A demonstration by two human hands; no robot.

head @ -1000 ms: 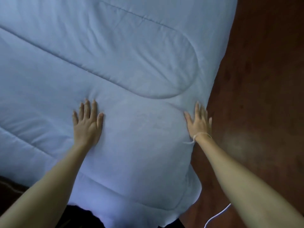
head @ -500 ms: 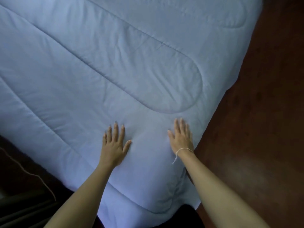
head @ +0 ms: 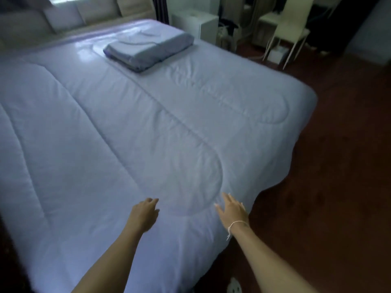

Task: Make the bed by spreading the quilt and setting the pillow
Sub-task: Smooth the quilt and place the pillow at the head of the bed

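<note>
A pale blue quilt (head: 131,127) with curved stitch lines lies spread flat over the whole bed, its right edge hanging toward the floor. A pillow (head: 148,48) in matching blue lies on top of the quilt near the head of the bed, slightly askew. My left hand (head: 143,214) hovers just above the quilt near the foot, fingers loosely curled, holding nothing. My right hand (head: 231,210), a white string around its wrist, hangs beside it with fingers spread, close to the quilt's near right corner.
Dark red-brown floor (head: 338,187) runs along the bed's right side. A white chair (head: 289,26) and a white cabinet (head: 196,22) stand at the back right. A beige headboard (head: 69,17) lies beyond the pillow.
Both hands have lifted off the quilt, where they lay pressed flat. My view has risen from the foot corner to take in the whole bed and the pillow.
</note>
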